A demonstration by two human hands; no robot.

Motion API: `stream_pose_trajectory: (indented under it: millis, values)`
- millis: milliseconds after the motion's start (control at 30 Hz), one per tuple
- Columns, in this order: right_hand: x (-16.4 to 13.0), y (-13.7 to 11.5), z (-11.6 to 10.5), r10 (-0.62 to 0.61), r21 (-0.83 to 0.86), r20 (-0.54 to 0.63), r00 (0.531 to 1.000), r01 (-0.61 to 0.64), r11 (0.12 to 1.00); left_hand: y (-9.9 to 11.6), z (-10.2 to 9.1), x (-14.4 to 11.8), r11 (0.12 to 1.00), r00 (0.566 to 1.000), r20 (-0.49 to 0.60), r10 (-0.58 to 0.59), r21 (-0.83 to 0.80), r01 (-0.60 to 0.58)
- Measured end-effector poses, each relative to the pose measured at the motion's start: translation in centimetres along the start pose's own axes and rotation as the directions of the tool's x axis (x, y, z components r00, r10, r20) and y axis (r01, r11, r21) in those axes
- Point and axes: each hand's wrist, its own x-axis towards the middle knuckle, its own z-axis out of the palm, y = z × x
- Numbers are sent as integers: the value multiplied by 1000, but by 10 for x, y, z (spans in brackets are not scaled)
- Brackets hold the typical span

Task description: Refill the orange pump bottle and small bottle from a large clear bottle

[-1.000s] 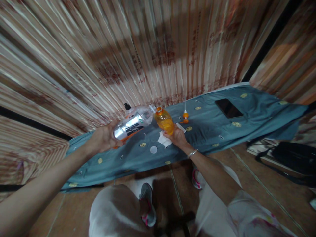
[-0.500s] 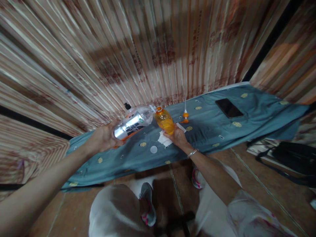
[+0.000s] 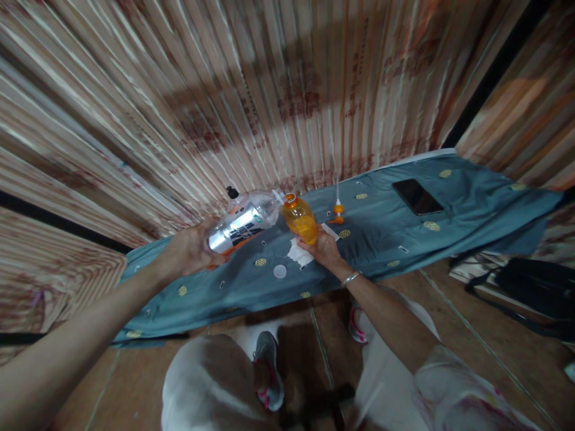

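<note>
My left hand (image 3: 197, 244) is wrapped round the lower end of a large clear bottle (image 3: 242, 224) with a silver label, tilted nearly flat. Its neck lies close to the mouth of an orange see-through bottle (image 3: 300, 220); I cannot tell whether the two touch. The orange bottle leans left in the grip of my right hand (image 3: 324, 245) and has some liquid in it. Under that hand lies white tissue (image 3: 299, 254). An orange-and-white pump top (image 3: 338, 211) with a clear tube rests just beyond. A round white cap (image 3: 280, 271) lies on the cloth.
A blue-green patterned cloth (image 3: 377, 239) covers the narrow table. Toward the right end lies a black phone (image 3: 417, 196). A black pump head (image 3: 232, 191) shows behind the clear bottle. Striped sheeting (image 3: 287, 108) hangs along the back, and a black bag (image 3: 534, 287) is at the lower right.
Almost nothing differs. Both hands hold the two bottles in the same place and at the same tilt.
</note>
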Motion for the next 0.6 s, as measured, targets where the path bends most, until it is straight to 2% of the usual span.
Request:
stream_pose_trajectory:
  millis: [167, 367, 467, 600]
  values:
    - [0, 0, 0, 0, -2, -5, 1000, 0, 1000, 3, -2, -1, 1000, 998, 66, -20, 19, 19]
    - [-1, -2, -2, 3, -5, -3, 1000, -3, 1000, 3, -1, 0, 997, 996, 79, -37, 76, 31]
    - [-1, -3, -3, 2, -2, 6, 1000, -2, 1000, 0, -1, 0, 998, 998, 58, 5, 64, -9]
    - [-1, -3, -3, -2, 10, -1, 1000, 2, 1000, 0, 0, 1, 999, 997, 73, -22, 37, 19]
